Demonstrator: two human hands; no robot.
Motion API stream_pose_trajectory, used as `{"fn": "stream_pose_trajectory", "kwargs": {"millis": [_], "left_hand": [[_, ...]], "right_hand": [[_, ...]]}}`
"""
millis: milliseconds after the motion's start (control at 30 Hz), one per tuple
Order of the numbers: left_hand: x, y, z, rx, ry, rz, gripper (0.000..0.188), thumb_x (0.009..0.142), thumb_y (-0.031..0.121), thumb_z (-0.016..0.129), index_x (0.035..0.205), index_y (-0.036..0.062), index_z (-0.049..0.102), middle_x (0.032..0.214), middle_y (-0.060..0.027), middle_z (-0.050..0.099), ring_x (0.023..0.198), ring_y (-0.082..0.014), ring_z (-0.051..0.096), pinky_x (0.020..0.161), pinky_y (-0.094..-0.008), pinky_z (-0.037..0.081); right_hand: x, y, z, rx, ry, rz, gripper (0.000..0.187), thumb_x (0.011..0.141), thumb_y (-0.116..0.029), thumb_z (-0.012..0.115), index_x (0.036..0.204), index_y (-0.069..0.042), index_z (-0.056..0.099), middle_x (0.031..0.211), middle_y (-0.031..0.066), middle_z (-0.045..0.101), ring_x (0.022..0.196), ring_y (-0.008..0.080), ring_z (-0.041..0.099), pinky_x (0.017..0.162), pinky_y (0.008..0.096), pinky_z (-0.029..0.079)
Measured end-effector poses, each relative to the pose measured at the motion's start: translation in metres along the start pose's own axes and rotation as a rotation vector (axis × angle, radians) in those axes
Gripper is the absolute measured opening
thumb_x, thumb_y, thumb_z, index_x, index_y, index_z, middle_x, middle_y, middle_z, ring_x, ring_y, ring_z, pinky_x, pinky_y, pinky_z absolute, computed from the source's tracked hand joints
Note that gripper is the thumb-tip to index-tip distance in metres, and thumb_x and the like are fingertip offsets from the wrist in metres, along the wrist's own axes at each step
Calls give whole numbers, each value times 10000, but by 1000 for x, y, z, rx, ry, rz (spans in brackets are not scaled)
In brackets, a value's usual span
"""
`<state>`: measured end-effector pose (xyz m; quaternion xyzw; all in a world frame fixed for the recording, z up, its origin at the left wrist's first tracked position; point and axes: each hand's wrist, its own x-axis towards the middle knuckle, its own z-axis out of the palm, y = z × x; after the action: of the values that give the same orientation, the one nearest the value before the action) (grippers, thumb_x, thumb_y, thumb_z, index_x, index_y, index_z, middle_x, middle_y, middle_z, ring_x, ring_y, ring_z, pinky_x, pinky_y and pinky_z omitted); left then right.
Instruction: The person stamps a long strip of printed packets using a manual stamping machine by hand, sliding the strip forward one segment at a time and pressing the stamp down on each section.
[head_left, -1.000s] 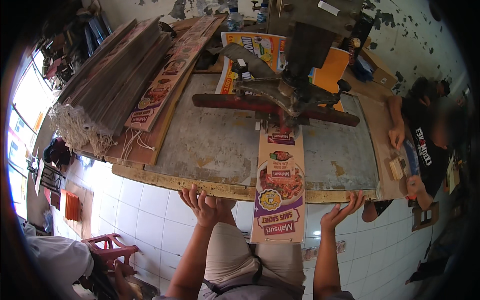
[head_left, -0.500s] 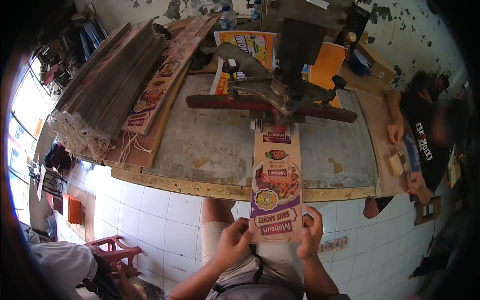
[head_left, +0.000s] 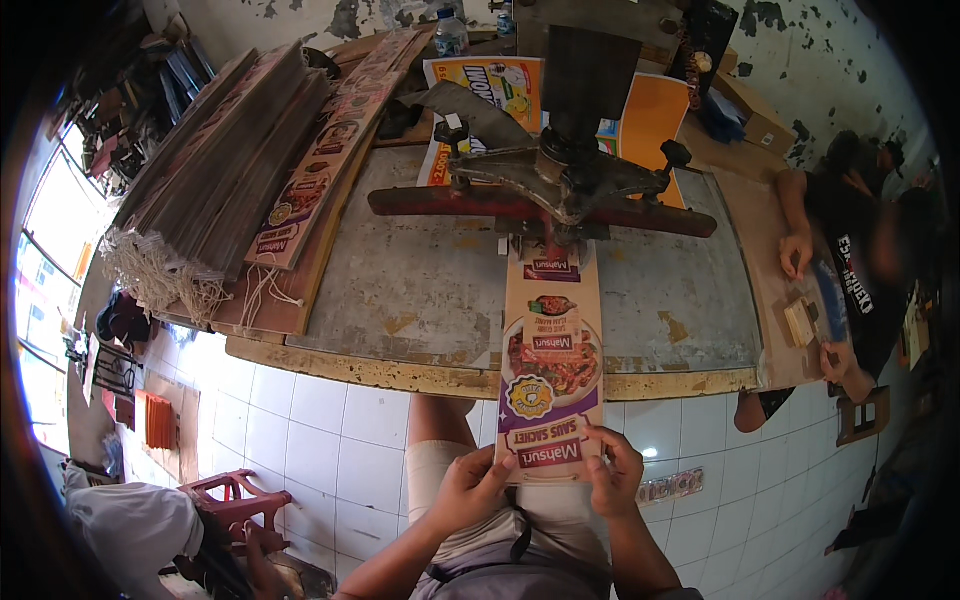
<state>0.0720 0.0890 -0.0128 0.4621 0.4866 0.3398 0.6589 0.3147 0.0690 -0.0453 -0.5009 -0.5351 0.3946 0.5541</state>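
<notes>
A worn grey surface with scuffed patches has a chipped, yellowish wooden front edge. A long, flat peach-and-purple printed strip lies across it, its near end reaching past that edge. Toward the rear lie an orange sheet and a yellow-and-white printed sheet. At the left, a flat brown board bears a tall bundle of printed strips with white cords; at the right, a small pale wooden block rests on brown sheeting. On the white tiled floor stands a maroon plastic stool.
</notes>
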Motion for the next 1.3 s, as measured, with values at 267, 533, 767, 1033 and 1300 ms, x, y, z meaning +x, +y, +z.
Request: {"fn": "stream_pose_trajectory", "kwargs": {"millis": [267,533,767,1033,1300], "left_hand": [[0,1,-1,4,-13,-28,425,1137,363,593,1138,-32,750,802,30,629,782,-51,502,688,-269,447],[4,-11,-4,45,-8,64,457,1142,376,591,1094,-54,738,798,39,606,774,-42,466,674,-256,417],[1,-6,-1,-4,-29,90,445,1144,368,598,1110,-50,747,798,62,600,770,-33,459,666,-250,412],[-3,-15,-5,-58,-48,57,431,1145,363,601,1111,-42,745,776,81,549,738,-22,425,627,-235,369],[-2,-17,-2,-95,-41,158,413,1148,373,591,1086,-15,721,782,82,540,722,-27,430,610,-240,367]], "right_hand": [[11,-9,-2,-176,-15,-177,400,1001,-224,683,1267,73,725,1138,183,797,899,183,746,758,303,573],[21,-5,-14,-302,-92,-368,453,1023,-330,668,1249,56,736,1071,195,802,664,205,678,594,311,510],[14,-6,-4,-357,-16,-381,485,1052,-309,609,1289,103,703,1134,226,784,978,270,773,840,344,590],[14,-20,-7,-398,-64,-306,429,1023,-286,653,1280,50,720,988,167,794,648,198,655,602,330,510],[52,-75,-7,-825,-255,-424,701,968,-509,762,1470,-38,629,1529,207,503,1433,412,464,1176,558,370]]}}
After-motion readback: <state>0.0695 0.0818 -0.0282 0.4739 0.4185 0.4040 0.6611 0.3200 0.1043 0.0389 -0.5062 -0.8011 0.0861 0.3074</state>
